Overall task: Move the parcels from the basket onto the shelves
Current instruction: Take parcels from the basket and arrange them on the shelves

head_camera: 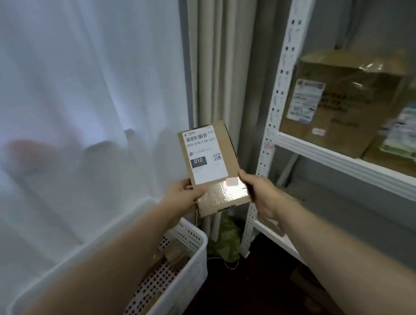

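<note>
We held the parcel [212,166] up with its label toward us, just left of the rack post [281,104] and in front of the curtain [76,92]. Our left hand [184,197] pinched its lower left edge and our right hand [260,193] gripped its lower right edge, above the basket's [195,253] far corner. To the right, a box [340,105] filled the shelf's [348,163] left end, right behind the front lip.

Both hands hold the parcel [212,168] up centre; basket [191,255] near left, shelves [323,148] right carrying boxes [340,100].
</note>
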Tool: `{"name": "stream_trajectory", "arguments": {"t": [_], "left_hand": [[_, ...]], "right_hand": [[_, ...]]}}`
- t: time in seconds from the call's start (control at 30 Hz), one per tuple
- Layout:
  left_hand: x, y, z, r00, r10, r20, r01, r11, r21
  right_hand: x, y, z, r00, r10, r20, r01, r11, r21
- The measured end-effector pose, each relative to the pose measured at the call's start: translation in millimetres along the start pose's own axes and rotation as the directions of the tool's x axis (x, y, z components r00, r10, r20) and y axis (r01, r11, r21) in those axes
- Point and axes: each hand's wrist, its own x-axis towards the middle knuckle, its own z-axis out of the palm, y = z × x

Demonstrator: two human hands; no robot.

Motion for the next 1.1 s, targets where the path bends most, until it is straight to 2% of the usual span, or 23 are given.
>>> {"name": "stream_trajectory", "arguments": {"t": [0.3,0.57,0.9,1.1], "left_hand": [[-58,15,106,0.989,0.086,0.122,-0.095,0.993,0.068],[-81,19,161,0.956,0.102,0.275,-0.139,0.983,0.12],[-78,20,185,0.875,-0.001,0.483,-0.159,0.944,0.289],[-75,11,187,0.791,-0.078,0.607,-0.243,0.87,0.429]], "right_hand": [[-103,-10,-109,0.995,-0.095,-0.042,0.097,0.995,0.032],[-154,1,-157,0.976,-0.091,-0.2,0.104,0.993,0.056],[-194,19,-182,0.941,-0.047,-0.334,0.072,0.995,0.064],[-198,6,-193,0.86,-0.169,-0.482,0.199,0.98,0.012]]}}
